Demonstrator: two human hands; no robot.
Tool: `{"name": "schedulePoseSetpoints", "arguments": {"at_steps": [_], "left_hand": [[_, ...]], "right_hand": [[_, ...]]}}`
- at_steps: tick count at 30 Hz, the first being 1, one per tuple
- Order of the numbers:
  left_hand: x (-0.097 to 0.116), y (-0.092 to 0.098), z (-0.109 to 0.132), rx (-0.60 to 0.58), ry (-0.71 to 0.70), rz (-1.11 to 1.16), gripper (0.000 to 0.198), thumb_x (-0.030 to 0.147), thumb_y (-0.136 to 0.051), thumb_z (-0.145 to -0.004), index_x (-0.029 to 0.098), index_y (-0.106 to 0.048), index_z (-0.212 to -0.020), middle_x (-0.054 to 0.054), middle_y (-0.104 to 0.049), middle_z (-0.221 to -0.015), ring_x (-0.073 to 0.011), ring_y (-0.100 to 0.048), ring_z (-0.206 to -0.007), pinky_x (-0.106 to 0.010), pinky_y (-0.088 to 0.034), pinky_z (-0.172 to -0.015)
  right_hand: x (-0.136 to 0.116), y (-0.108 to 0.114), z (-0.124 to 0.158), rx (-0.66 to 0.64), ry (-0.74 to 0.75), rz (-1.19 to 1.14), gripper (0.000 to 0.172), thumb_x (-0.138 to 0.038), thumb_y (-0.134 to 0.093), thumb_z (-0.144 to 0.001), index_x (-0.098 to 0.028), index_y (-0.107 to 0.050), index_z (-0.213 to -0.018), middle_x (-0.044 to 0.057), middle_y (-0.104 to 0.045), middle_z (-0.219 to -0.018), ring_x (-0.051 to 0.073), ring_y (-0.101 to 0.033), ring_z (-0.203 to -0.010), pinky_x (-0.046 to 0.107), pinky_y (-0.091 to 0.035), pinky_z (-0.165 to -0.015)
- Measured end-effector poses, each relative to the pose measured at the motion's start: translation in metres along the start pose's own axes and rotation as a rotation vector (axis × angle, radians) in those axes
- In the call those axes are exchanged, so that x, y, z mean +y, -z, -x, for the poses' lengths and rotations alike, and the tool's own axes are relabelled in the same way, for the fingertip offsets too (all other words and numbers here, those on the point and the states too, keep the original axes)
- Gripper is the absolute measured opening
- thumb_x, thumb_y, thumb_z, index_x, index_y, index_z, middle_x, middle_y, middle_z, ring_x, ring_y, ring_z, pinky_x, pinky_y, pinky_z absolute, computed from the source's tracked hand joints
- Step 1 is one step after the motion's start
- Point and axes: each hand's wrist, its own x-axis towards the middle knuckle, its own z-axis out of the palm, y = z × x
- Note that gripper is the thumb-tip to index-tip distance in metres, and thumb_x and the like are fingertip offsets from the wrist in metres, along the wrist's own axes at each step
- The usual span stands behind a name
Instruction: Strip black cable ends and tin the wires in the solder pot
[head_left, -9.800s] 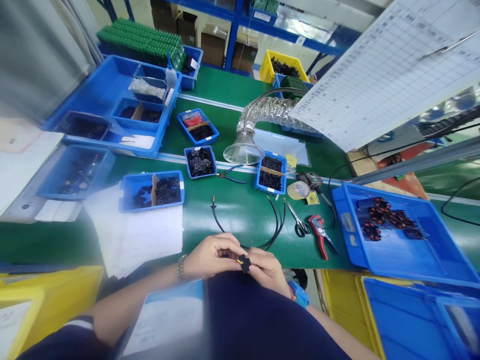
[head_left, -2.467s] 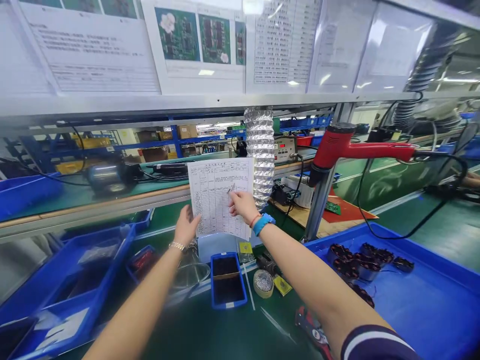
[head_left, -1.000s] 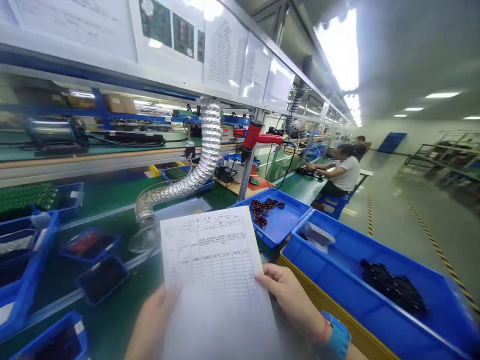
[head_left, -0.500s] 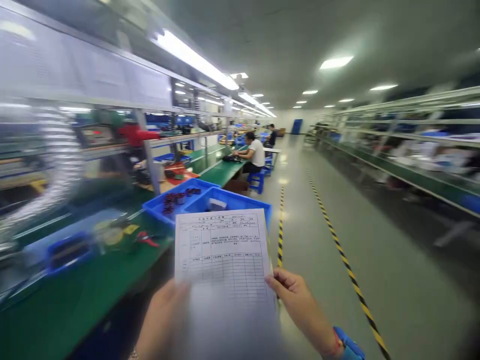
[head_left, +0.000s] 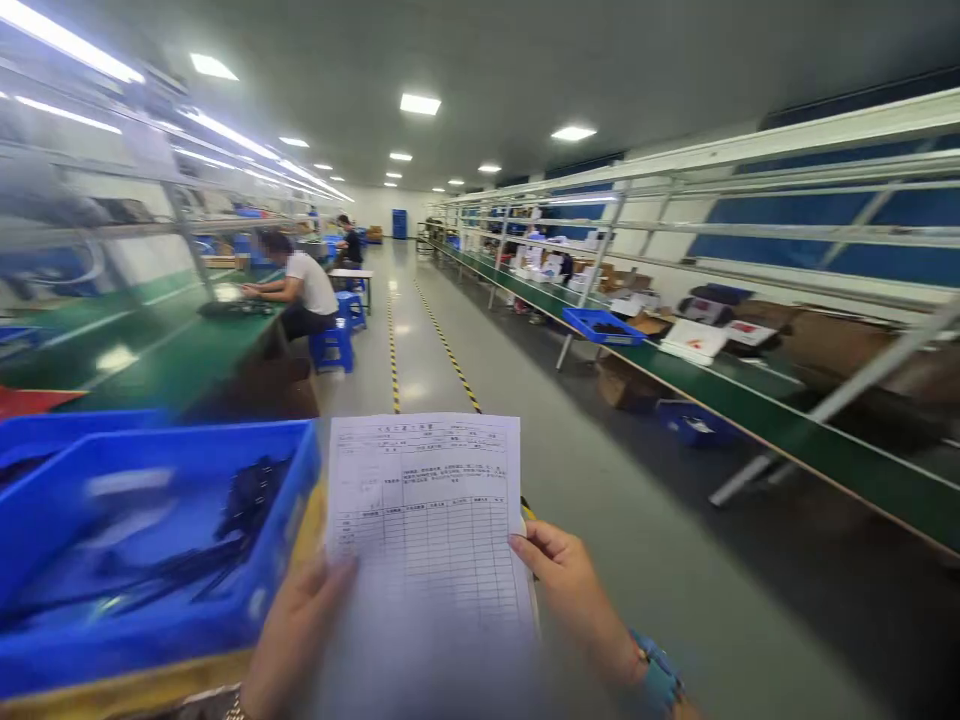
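A white printed form (head_left: 427,530) with a ruled table and small text is held up in front of me, its lower part blurred. My left hand (head_left: 300,610) grips its left edge, with the thumb on the face of the sheet. On the opposite edge, my right hand (head_left: 559,575) pinches the paper between thumb and fingers. Close by on the left is a blue plastic bin (head_left: 292,510) holding dark cable-like parts and a pale item, smeared by motion.
A green workbench (head_left: 172,350) runs along the left, where a person in a white shirt (head_left: 311,285) sits near blue stools (head_left: 332,345). Yellow-black floor tape (head_left: 450,350) lines the aisle. On the right stands a long bench (head_left: 757,400) with racks, carrying a blue tray (head_left: 604,327).
My view has swung right and moved forward along the aisle. The blue bin now looms nearer at left, and the right bench shows more. Both hands still hold the form.
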Motion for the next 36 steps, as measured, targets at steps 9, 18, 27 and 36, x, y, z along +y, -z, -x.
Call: {"name": "schedulePoseSetpoints", "arguments": {"at_steps": [9, 18, 27, 36], "left_hand": [[0.006, -0.129, -0.164, -0.317, 0.112, -0.009, 0.046, 0.043, -0.064, -0.063, 0.014, -0.063, -0.098, -0.008, -0.067, -0.091, -0.0250, -0.061, -0.082, -0.033, -0.049, -0.071], [0.005, -0.323, -0.273, -0.562, 0.052, -0.179, 0.041, 0.041, -0.060, -0.067, 0.015, -0.063, -0.098, -0.006, -0.068, -0.087, -0.0248, -0.060, -0.085, -0.035, -0.048, -0.076], [0.002, -0.532, -0.369, -0.643, -0.025, -0.312, 0.038, 0.044, -0.064, -0.061, 0.015, -0.066, -0.085, -0.007, -0.068, -0.085, -0.0279, -0.057, -0.091, -0.035, -0.047, -0.078], [-0.015, -0.640, -0.477, -0.387, 0.103, -0.312, 0.045, 0.047, -0.065, -0.058, 0.014, -0.063, -0.089, -0.008, -0.068, -0.081, -0.0270, -0.061, -0.079, -0.035, -0.050, -0.069]], "right_hand": [[0.006, 0.099, -0.111, 0.230, -0.023, -0.164, 0.026, -0.034, -0.059, -0.073, -0.018, -0.062, -0.093, 0.004, -0.065, -0.087, 0.016, -0.058, -0.078, 0.030, -0.044, -0.075], [0.043, 0.254, -0.179, 0.422, -0.005, -0.406, 0.035, -0.029, -0.063, -0.069, -0.019, -0.058, -0.102, 0.005, -0.065, -0.091, 0.019, -0.059, -0.082, 0.029, -0.046, -0.069], [0.063, 0.467, -0.303, 0.311, 0.103, -0.296, 0.036, -0.041, -0.062, -0.068, -0.013, -0.065, -0.090, 0.006, -0.066, -0.084, 0.021, -0.059, -0.077, 0.037, -0.045, -0.074], [0.125, 0.549, -0.453, 0.263, -0.084, -0.375, 0.040, -0.045, -0.062, -0.064, -0.011, -0.063, -0.084, 0.006, -0.065, -0.074, 0.019, -0.060, -0.068, 0.037, -0.045, -0.072]]}}
